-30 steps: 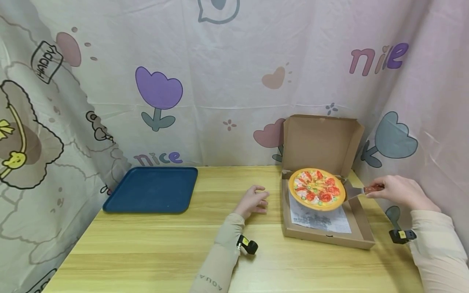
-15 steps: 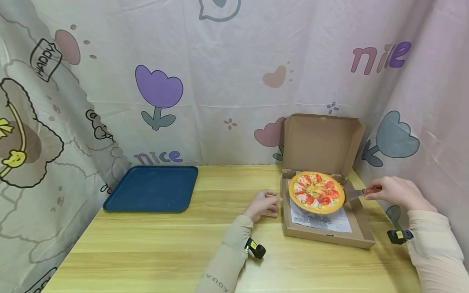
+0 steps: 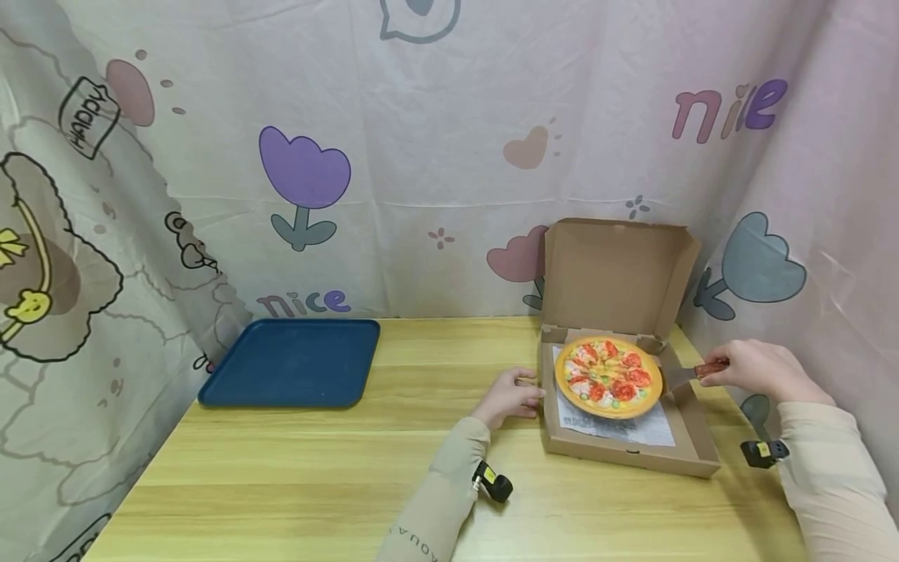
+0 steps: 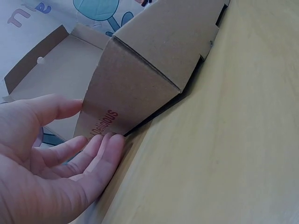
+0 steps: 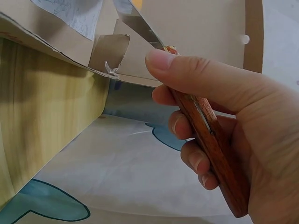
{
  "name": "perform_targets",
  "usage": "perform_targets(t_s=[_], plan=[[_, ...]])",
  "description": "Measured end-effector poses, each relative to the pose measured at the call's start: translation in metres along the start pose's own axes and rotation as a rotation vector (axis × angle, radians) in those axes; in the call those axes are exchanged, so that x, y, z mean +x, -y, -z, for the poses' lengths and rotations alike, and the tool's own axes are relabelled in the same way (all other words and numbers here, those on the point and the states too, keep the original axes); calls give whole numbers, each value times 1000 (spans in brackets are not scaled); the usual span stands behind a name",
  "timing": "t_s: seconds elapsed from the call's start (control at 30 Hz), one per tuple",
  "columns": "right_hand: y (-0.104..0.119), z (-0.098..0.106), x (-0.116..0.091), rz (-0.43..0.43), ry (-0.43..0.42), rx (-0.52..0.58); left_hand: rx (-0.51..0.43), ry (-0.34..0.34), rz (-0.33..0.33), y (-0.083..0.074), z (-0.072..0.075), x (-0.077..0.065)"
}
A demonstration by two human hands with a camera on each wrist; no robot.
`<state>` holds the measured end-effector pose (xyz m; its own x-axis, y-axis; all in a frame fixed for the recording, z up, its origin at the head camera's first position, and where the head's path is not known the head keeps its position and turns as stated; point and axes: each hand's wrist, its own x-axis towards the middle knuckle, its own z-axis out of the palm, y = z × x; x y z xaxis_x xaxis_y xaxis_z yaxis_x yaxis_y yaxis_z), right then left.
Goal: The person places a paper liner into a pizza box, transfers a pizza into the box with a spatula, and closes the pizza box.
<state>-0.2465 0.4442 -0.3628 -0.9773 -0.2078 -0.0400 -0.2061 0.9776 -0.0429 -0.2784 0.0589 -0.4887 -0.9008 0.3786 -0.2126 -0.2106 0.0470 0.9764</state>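
Right grip [image 3: 762, 371] was wrapped round the wooden handle [image 5: 210, 140] of the spatula [image 3: 678, 378], thumb laid along the top and fingers curled beneath. Left grip [image 3: 509, 398] sat just outside the box [image 3: 625, 459], its fingers apart and loosely bent; the tips seemed to touch the left wall [image 4: 124, 88], yet it pinched nothing that I could make out.

The pizza [image 3: 609, 378] was inside the box at the right of the surface [image 3: 316, 468], nearer the far side than the near one, over the paper [image 3: 639, 431], which showed beyond its near edge. The lid [image 3: 611, 273] stood up at the far side. Well to the left lay a blue tray [image 3: 291, 363].

From where I stood, the step looked like settling the pizza in its box, though a lift outward might look much the same. The blade [image 5: 140, 23] met the pizza's right edge, and how far it reached beneath was hidden. To my mind the next move called for a level pizza, eased onto the paper with the left grip bracing the wall, then the blade drawn out to the right.

Being round, the pizza had no long axis to speak of; it faced up. The spatula's long axis ran across the scene, left to right, with the blade pointing left and a little near, the handle out beyond the right wall [image 3: 694, 429].
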Motion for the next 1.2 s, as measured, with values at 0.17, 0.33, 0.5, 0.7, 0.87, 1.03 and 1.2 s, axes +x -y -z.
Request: perform_targets(t_s=[0.17, 0.33, 0.5, 0.7, 0.87, 1.03, 1.2], plan=[[-1, -1, 0, 1, 11, 1, 1, -4, 3, 1, 0, 0], [0, -2, 0, 2, 27, -2, 0, -5, 14, 1, 0, 0], [1, -3, -1, 12, 45, 4, 0, -4, 20, 0, 0, 0], [0, -7, 1, 15, 48, 5, 1, -4, 20, 0, -1, -1], [0, -10, 3, 16, 53, -4, 2, -12, 24, 2, -2, -1], [1, -9, 5, 23, 48, -20, 10, -13, 26, 2, -2, -1], [3, -6, 6, 25, 38, -30, 6, -11, 31, 1, -1, -1]])
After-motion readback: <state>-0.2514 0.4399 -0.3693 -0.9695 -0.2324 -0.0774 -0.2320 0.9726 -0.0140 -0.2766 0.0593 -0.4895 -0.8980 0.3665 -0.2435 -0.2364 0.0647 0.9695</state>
